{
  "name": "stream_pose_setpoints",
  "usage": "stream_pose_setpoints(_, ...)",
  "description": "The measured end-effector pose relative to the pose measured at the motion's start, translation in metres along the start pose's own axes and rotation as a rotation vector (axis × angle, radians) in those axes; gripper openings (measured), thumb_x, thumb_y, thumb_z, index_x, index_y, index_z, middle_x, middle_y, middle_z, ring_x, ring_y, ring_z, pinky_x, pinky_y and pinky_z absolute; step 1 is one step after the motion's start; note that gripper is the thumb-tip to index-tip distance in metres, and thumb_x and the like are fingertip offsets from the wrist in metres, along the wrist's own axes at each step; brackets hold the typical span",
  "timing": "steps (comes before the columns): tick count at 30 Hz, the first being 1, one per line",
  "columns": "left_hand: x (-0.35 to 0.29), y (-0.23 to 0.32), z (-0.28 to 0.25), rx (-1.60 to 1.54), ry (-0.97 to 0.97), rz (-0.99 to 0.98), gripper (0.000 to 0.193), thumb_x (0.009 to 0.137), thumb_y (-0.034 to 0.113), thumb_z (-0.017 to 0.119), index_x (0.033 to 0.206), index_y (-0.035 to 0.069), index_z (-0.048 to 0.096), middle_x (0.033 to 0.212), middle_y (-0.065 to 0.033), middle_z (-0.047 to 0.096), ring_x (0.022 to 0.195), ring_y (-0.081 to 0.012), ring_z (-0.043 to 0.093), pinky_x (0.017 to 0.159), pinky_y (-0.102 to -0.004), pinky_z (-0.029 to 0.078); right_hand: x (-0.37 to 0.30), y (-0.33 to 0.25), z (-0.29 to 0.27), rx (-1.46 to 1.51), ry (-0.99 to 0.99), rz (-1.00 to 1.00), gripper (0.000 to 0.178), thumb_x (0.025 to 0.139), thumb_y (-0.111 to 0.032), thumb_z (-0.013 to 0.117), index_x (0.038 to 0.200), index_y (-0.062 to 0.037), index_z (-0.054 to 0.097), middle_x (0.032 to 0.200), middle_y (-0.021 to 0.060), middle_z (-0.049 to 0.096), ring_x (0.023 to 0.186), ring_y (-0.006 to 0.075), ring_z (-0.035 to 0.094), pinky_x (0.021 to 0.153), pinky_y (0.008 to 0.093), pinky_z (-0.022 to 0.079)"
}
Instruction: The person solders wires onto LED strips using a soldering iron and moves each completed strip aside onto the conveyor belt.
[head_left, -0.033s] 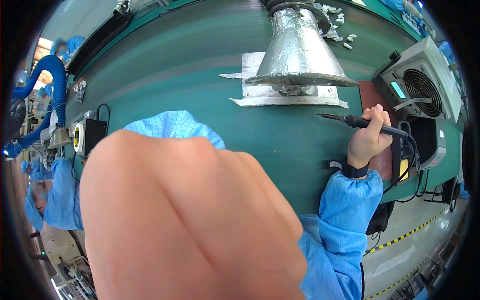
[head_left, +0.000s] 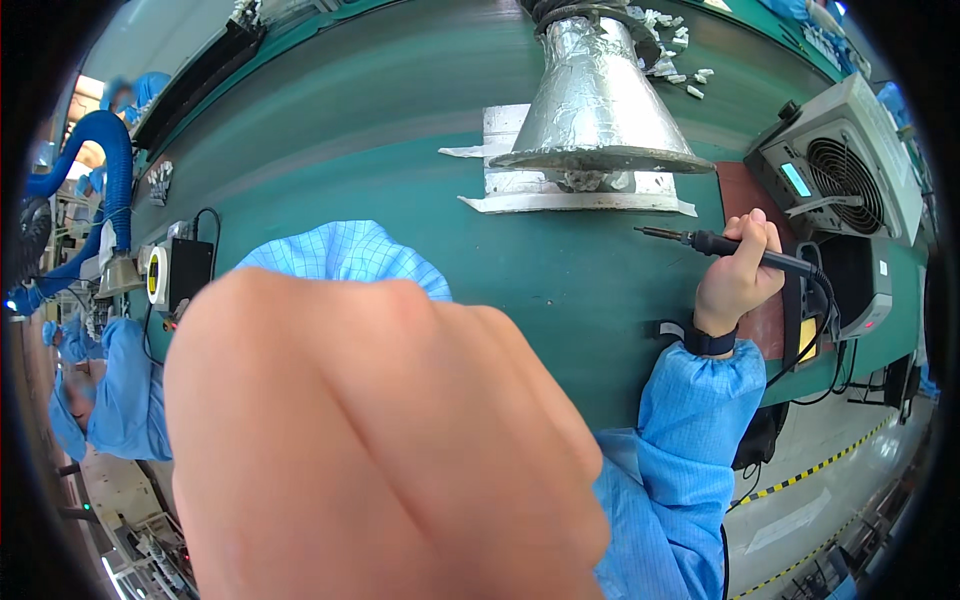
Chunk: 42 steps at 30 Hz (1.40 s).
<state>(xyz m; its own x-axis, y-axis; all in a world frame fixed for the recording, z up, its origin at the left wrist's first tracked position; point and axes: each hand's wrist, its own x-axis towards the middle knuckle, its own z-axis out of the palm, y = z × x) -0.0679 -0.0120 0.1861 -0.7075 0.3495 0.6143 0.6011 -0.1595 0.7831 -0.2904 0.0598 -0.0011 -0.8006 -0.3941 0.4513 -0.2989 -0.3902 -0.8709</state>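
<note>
A black band point(head_left: 709, 344) goes around the wrist of the bare right hand point(head_left: 738, 290). Just below the band is a puffy blue sleeve point(head_left: 700, 405) with tiny squares. Left of the band, blue cloth point(head_left: 350, 250) shows pale criss-cross lines.

Factory workshop: soldering iron point(head_left: 712, 243) right, green workbench point(head_left: 540, 265) centre, foil-covered metal cone point(head_left: 592, 100) top, blue duct hose point(head_left: 117, 190) upper left, blue-smocked co-worker point(head_left: 128, 390) left edge, striped floor tape point(head_left: 822, 467) lower right.
</note>
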Motion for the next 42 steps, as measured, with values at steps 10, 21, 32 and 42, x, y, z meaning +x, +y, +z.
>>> stream_pose_setpoints(10,-0.019,0.004,0.039,-0.013,-0.117,0.003,0.02,0.081,0.01,0.058,0.063,0.002,0.056,0.064,-0.005,0.054,0.049,-0.0156,0.047,0.044,-0.0276,0.032,-0.003,0.0,-0.001,0.019,-0.028,0.013,0.025,0.089,-0.007,0.052,0.065,-0.0017,0.05,0.062,0.0003,0.045,0.062,0.0098,0.044,0.061,0.0246,0.036)
stream_pose_setpoints(21,-0.02,-0.001,0.064,0.066,-0.235,0.011,0.023,0.073,0.017,0.061,0.054,0.005,0.055,0.053,-0.0062,0.053,0.054,-0.0214,0.058,0.051,-0.0299,0.045,-0.003,0.001,0.001,-0.014,-0.029,0.016,0.026,0.091,-0.008,0.052,0.066,-0.0015,0.05,0.062,-0.0002,0.045,0.062,0.0091,0.044,0.06,0.0235,0.036)
stream_pose_setpoints(32,-0.019,-0.006,0.078,-0.056,-0.181,0.1,0.023,0.074,0.016,0.059,0.055,0.008,0.049,0.05,-0.0077,0.048,0.048,-0.0265,0.053,0.051,-0.0357,0.043,-0.004,0.002,0.001,-0.035,-0.054,-0.002,0.027,0.091,-0.01,0.053,0.065,-0.0016,0.05,0.063,-0.0002,0.046,0.063,0.0082,0.044,0.061,0.0222,0.035)
stream_pose_setpoints(42,-0.017,0.001,0.07,-0.026,-0.173,0.068,0.021,0.074,0.017,0.059,0.058,0.006,0.051,0.055,-0.0085,0.052,0.056,-0.0262,0.056,0.056,-0.0351,0.045,-0.002,0.004,0.002,-0.063,-0.06,0.019,0.029,0.091,-0.012,0.055,0.064,-0.0023,0.051,0.065,0.0007,0.05,0.063,0.0072,0.044,0.061,0.0219,0.035)
